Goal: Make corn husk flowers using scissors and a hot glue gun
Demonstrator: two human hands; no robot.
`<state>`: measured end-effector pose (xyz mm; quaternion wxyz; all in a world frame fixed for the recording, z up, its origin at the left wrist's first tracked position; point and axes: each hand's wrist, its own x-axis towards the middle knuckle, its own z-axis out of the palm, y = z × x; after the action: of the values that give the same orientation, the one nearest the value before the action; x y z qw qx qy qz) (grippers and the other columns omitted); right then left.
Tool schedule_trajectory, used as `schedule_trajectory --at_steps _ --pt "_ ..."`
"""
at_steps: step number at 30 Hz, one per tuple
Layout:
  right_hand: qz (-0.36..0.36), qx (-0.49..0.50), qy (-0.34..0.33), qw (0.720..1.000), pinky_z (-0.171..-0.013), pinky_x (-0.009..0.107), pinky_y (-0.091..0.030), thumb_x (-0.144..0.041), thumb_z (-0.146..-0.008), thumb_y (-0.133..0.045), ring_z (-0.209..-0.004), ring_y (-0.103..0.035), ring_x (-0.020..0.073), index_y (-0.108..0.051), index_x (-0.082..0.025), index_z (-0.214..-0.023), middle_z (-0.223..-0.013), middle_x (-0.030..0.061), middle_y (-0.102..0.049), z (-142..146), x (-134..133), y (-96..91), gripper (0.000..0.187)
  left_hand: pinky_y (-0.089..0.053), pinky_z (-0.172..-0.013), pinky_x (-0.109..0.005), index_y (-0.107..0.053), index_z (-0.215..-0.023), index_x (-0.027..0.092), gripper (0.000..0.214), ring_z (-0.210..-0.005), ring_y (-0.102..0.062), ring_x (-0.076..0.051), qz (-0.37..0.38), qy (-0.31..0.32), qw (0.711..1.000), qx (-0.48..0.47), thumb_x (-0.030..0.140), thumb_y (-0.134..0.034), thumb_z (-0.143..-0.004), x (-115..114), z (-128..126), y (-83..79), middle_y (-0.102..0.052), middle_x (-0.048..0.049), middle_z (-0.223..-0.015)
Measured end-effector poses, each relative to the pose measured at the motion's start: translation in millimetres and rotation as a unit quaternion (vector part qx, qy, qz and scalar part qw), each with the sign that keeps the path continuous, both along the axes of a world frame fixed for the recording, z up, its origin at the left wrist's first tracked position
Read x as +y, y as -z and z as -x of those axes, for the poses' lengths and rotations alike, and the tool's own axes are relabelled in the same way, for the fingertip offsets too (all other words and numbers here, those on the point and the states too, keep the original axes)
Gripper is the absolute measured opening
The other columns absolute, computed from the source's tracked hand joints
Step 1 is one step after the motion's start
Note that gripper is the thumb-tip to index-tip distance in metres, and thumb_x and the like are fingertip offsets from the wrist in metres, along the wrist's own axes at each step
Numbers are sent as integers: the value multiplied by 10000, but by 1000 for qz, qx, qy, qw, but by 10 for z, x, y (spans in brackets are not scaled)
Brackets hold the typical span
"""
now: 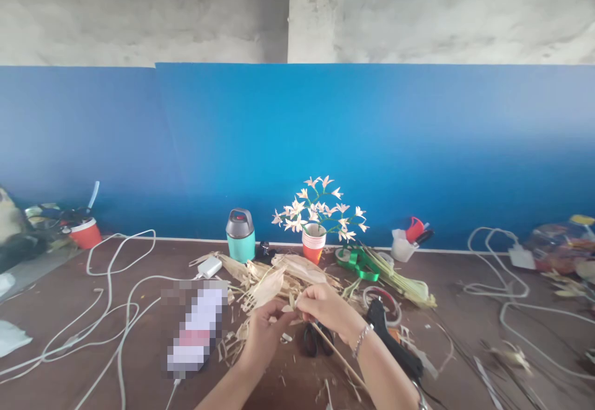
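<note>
My left hand (pixel 268 329) and my right hand (pixel 328 311) meet over the middle of the table, fingertips pinched close together. Between them shows a small pale piece of husk (pixel 289 308), gripped by both; its exact shape is partly hidden by the fingers. A thin tan stick (pixel 338 353) runs from under my right hand toward the lower right; whether I hold it I cannot tell. Black-handled scissors (pixel 317 340) lie just beneath my hands. Dried corn husks (pixel 267 283) spread out behind them. To the right of my right wrist rests a black glue gun (pixel 393 342).
Pale flowers (pixel 320 208) on green stems stand in a paper cup (pixel 313 245). Nearby are a teal jar (pixel 242 239), green ribbon (pixel 367 267), a stalk bundle (pixel 402 283) and a white cup (pixel 402 247). A blurred-out phone (pixel 198 326) and white cables (pixel 123 311) lie left.
</note>
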<state>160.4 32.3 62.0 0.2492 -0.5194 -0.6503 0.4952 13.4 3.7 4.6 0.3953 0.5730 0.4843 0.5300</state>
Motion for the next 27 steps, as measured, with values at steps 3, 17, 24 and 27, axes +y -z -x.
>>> schedule_trajectory --at_steps 3,17,24,27 --pt "-20 -23 0 1000 -430 240 -251 -149 -684 -499 -416 -352 81 -539 -179 -431 -436 -14 -496 -6 -2 -4 258 -457 -665 -256 -692 -624 158 168 -671 -600 -182 10 3 1000 6 294 -641 -710 2 -8 15 -693 -34 -676" --pt "0 1 39 999 -442 248 -294 -108 -651 -508 -410 -390 99 -554 -180 -372 -397 6 -487 56 7 33 291 -465 -605 -254 -695 -585 167 171 -628 -614 -190 38 -22 998 39 301 -656 -683 30 2 81 -693 -28 -621" --pt "-5 -12 18 1000 -428 230 -275 -133 -666 -517 -405 -381 87 -563 -173 -386 -391 -4 -484 41 -12 -1 287 -438 -594 -243 -692 -584 165 187 -606 -587 -173 31 -25 998 52 326 -670 -676 35 13 101 -673 -19 -607" --pt "-14 -23 1 1000 -419 228 -263 -151 -679 -509 -395 -356 78 -566 -175 -391 -393 -11 -475 24 -20 -24 295 -422 -580 -235 -694 -592 167 204 -590 -555 -158 27 -24 997 69 345 -661 -687 38 11 98 -649 -9 -592"
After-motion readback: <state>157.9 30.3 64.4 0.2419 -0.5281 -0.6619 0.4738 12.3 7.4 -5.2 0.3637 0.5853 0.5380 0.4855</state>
